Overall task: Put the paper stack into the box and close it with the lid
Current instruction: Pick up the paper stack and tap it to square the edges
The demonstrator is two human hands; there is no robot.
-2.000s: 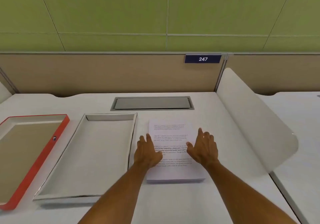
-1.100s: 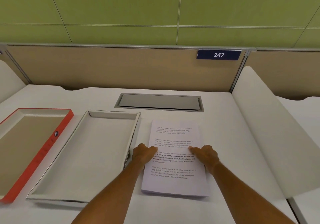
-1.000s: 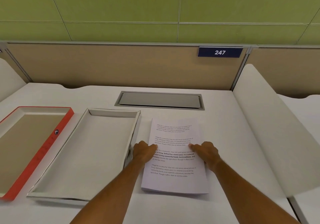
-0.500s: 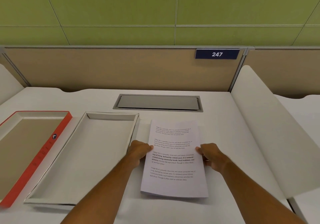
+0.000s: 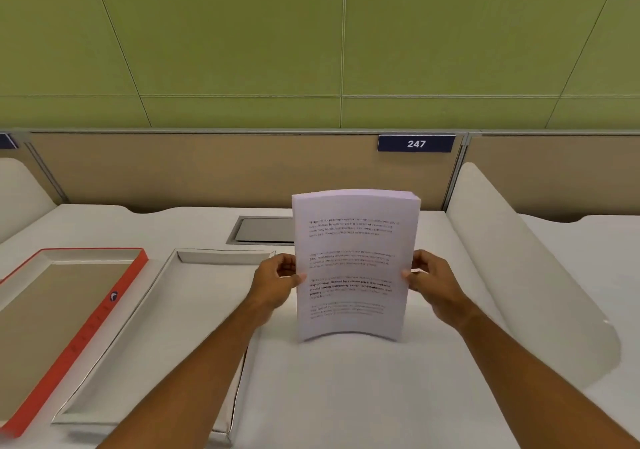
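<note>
The stack point(image 5: 353, 268), flat on the desk point(image 5: 363, 389) half a second ago, now stands nearly upright with its lower edge at or just above the desk, the left hand point(image 5: 277, 284) and right hand point(image 5: 433, 282) each with a grip clamped on a side edge; so the pick-up looks done and the carry comes next. Just left of the stack, the box point(image 5: 194, 330) lies open and empty. Farther left, the lid point(image 5: 100, 313) rests upturned and holds nothing.

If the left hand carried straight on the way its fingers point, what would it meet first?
The left hand points right, already gripping the paper stack; beyond that, probably the right hand on the opposite edge, though depth is unclear.
</note>
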